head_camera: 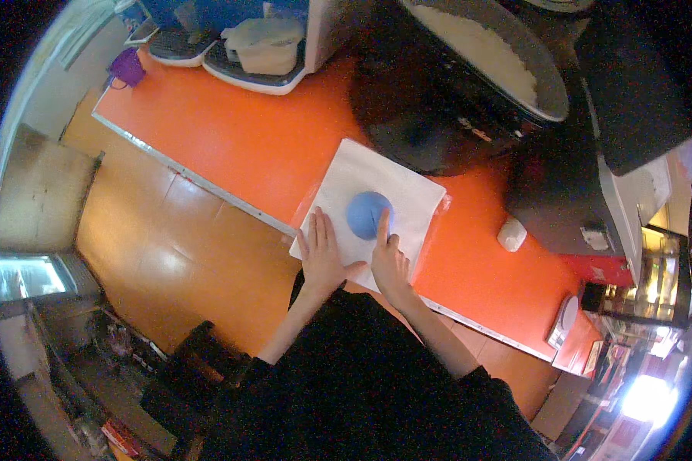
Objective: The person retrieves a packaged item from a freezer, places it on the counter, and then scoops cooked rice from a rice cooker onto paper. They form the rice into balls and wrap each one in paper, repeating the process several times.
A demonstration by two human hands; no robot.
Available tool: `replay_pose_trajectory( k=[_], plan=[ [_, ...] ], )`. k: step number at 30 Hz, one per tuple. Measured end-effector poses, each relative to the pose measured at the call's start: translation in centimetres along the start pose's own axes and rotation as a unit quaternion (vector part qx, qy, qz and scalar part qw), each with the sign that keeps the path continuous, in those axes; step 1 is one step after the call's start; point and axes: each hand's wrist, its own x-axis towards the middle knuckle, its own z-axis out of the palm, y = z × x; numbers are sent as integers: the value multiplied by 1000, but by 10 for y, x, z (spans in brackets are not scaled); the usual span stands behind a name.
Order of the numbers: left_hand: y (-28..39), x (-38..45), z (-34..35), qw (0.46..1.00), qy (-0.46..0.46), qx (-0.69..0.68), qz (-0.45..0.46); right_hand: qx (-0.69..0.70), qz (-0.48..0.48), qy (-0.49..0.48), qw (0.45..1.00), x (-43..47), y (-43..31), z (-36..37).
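Observation:
In front of me, a white square stack of sheet material (375,167) lies at an angle across the orange countertop (236,138), its near corner at the front edge. A round blue mark or disc (362,214) shows on its top face; I cannot tell whether it is printed or loose. Flat on the white surface, left of the blue round, rests my left hand (323,253), thumb spread and palm down. My right hand (391,259) has its index finger stretched onto the blue round, the other fingers curled. Whether those curled fingers hold anything is hidden.
A wide metal pan (545,75) with white contents stands at the upper right. Beyond the counter's far left sit a lidded plastic container (268,49) on a tray and a purple cup (128,68). A small white object (511,234) lies to the right. Brown floor (167,230) borders the metal-trimmed edge.

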Motion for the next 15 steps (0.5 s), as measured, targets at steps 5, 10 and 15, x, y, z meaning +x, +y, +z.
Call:
replay_pose_trajectory(
  k=[5, 10, 15],
  plan=[
    [-18, 1, -18, 993, -66, 11, 93, 74, -37, 85, 993, -7, 6, -18],
    [-48, 3, -29, 937, -189, 26, 294, 180, 57, 204, 961, -30, 39, -25],
    [-51, 10, -30, 909, -176, 45, 376, 115, 183, 288, 933, -31, 107, -13]
  ],
)
